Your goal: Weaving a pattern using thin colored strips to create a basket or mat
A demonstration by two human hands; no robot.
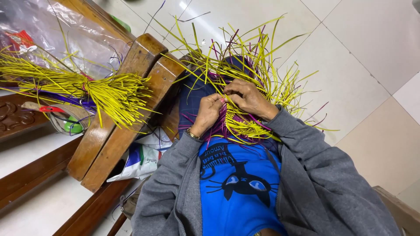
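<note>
1 half-woven piece of yellow and purple strips rests on the lap; 2 hands, left hand and right hand, pinch its strands closed. 1 tied yellow bundle lies on the wooden armrest.

1. The woven piece of yellow and purple strips lies largely behind the left hand and right hand; its shape cannot be told.
2. The fingertips of both hands sink among the strips, so their grip is unclear.
3. The clear plastic bag at 10 o'clock is cut by the top and left edges.
4. A green object under the yellow strip bundle is mostly hidden.
5. The wooden chair arm at 4 o'clock runs off the frame.
</note>
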